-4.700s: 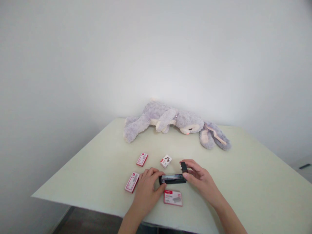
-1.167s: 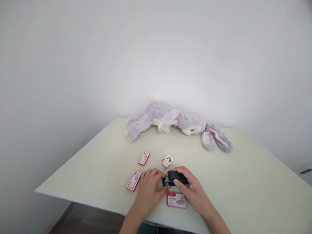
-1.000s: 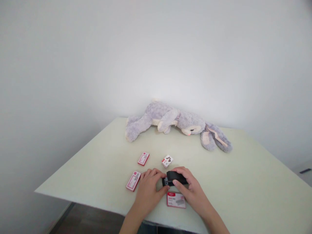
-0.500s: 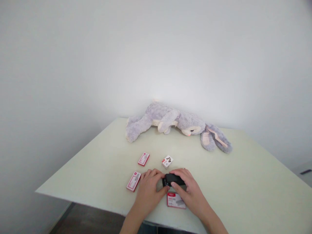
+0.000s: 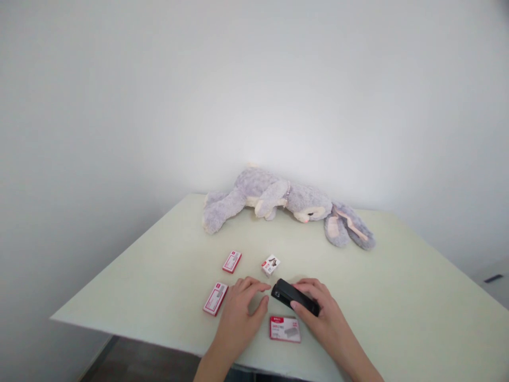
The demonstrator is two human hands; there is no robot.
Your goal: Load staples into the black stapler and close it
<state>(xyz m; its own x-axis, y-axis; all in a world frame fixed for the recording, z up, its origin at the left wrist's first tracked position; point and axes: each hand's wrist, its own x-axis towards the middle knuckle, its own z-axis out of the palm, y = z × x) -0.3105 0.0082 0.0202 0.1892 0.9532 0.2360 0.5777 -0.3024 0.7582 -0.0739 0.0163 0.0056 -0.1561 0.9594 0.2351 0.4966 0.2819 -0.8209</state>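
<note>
A black stapler (image 5: 295,297) lies in the grip of my right hand (image 5: 320,306), thumb on its near side and fingers on the far side. Its front end points left, toward my left hand (image 5: 243,313). That left hand is apart from the stapler, thumb and forefinger spread with a gap between them. Just in front of my hands, nearest the table's front edge, is a red and white staples box (image 5: 285,329). Beyond the stapler sits a small white box (image 5: 271,264) with a black picture on it. Another red and white box (image 5: 216,298) lies left of my left hand.
A further red and white box (image 5: 231,261) lies farther back on the left. Along the wall at the back of the pale table (image 5: 131,286) a grey plush rabbit (image 5: 278,196) lies on its side. The table's front edge runs close to my forearms.
My left hand has let go of the stapler's front end. My right hand has turned the stapler, so its front now angles away, and shifted it slightly right.
</note>
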